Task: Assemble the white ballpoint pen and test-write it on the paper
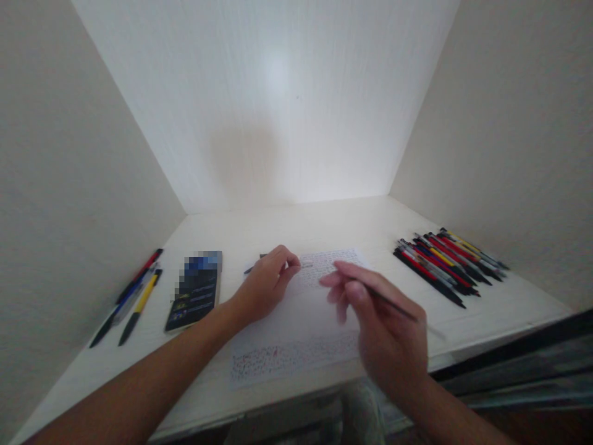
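Note:
A sheet of paper [301, 318] covered with small handwriting at its top and bottom lies on the white desk. My left hand [271, 281] rests on its upper left part, thumb and forefinger pinched together around a slim pen [306, 266]. The pen's pale end shows to the right of the fingertips, and a dark tip shows left of the hand; its middle is hidden. Above the paper's right side is my right hand [389, 321], blurred by motion. A thin dark pen [391, 301] lies between its thumb and fingers, slanting back over the hand.
Many black, red, yellow and clear pens [445, 262] lie in a row at the right. A few more pens [132, 296] lie along the left wall. Beside them is a phone [197, 290] with its screen lit. White walls [296, 154] enclose the desk [324, 225] on three sides.

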Demonstrator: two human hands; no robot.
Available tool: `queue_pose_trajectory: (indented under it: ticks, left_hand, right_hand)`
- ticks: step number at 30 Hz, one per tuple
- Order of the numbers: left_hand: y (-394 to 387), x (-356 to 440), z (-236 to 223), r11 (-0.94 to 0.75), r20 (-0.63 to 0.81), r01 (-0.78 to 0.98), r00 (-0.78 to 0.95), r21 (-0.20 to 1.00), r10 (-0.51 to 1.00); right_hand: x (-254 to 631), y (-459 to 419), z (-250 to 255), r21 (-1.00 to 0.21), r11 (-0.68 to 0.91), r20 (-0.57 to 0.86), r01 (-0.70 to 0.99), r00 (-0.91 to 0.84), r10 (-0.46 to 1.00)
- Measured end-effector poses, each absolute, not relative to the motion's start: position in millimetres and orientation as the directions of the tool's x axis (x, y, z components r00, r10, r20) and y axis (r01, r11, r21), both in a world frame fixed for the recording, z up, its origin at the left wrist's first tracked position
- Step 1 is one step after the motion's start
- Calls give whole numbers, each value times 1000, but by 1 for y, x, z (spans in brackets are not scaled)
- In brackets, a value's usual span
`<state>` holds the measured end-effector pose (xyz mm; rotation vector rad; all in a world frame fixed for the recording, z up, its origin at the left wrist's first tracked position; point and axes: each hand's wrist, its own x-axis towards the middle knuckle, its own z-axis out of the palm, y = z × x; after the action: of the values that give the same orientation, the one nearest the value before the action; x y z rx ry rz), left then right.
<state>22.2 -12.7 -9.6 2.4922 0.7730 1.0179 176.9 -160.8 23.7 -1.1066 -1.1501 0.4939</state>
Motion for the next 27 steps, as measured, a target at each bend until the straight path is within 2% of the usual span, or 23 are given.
queue_pose_trajectory:
  ticks: [4,9,12,27]
  left_hand:
    - [-14,24,-13,-790,513,357,613,499,601]
    - [-20,25,-11,-797,476,350,659,491,583]
    - [-25,27,-9,-806,462,321,688,496,559]
    - [-33,32,-6,-808,462,284,702,516,542]
  right_hand:
    - [206,-125,1,-954,298,253,-11,501,828]
    - [209,-119,-16,-957,181,76,-226,407,910]
    - [206,-121,-16,-966,131,43,-225,357,933]
    - [209,-124,-11,-995,88,66,-56,316,946]
